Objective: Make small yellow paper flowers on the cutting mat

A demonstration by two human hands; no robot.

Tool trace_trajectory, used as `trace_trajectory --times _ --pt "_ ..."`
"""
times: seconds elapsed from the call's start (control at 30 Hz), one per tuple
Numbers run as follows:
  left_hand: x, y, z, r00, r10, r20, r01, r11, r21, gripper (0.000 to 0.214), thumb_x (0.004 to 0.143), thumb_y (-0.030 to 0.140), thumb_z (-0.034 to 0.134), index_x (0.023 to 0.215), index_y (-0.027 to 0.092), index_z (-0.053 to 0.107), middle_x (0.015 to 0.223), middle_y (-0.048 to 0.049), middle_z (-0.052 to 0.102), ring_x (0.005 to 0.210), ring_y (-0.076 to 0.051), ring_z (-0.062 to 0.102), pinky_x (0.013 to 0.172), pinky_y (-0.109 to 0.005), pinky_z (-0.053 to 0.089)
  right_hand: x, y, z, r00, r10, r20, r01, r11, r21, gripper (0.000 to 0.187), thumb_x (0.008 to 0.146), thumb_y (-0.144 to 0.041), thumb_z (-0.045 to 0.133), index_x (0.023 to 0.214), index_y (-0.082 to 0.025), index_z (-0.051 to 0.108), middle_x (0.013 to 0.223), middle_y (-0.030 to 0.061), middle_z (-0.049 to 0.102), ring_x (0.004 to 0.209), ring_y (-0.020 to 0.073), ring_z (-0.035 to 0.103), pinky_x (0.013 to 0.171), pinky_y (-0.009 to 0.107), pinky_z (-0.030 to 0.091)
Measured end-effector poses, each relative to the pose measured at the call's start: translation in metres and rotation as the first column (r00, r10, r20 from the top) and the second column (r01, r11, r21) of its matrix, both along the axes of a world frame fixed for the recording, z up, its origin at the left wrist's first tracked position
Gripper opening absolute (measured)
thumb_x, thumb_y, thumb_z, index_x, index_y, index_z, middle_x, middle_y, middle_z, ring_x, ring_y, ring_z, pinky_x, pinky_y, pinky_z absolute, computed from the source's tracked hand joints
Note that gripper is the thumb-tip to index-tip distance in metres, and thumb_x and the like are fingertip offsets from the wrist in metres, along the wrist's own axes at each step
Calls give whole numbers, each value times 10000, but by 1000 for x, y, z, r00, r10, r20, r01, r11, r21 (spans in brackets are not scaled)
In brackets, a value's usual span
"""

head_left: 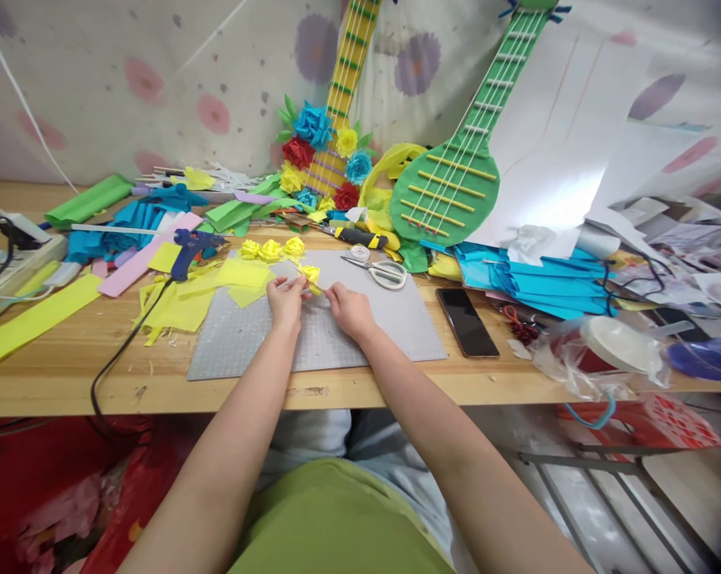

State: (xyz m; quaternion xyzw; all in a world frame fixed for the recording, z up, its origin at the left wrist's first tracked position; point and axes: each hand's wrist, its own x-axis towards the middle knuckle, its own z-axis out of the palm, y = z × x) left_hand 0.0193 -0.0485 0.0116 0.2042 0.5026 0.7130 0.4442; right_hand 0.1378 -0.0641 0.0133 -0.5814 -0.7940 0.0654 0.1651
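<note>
A yellow crepe-paper flower is held above the grey cutting mat. My left hand grips it from the left, fingers closed around its lower part. My right hand pinches at its right side with thumb and forefinger; the exact spot is too small to make out. Just behind the hands, three yellow paper flowers sit in a row. To the left lie yellow paper sheets. White-handled scissors and a small tape roll rest on the mat's right back part.
A blue glue gun with a black cord stands at left. Behind are a green paper lute and a yellow one with flowers. A phone, blue paper and a plastic-wrapped tub occupy the right.
</note>
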Motion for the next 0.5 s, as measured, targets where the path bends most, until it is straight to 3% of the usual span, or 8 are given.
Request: trace_trajectory --times 0.27,0.5 --pt "4 -1 1 996 -20 -86 21 1000 3 362 637 190 637 849 187 343 669 11 563 633 -119 595 480 -196 452 -5 -1 2 996 -80 36 80 997 2 330 910 -377 210 1009 -202 471 914 54 643 786 164 592 617 236 314" --pt "5 -2 4 997 -19 -75 18 1000 -11 338 644 137 598 851 184 335 691 9 557 628 -112 585 467 -198 452 -4 -4 4 999 -42 14 41 997 58 317 907 -373 212 994 -205 467 924 43 634 781 161 577 607 238 303"
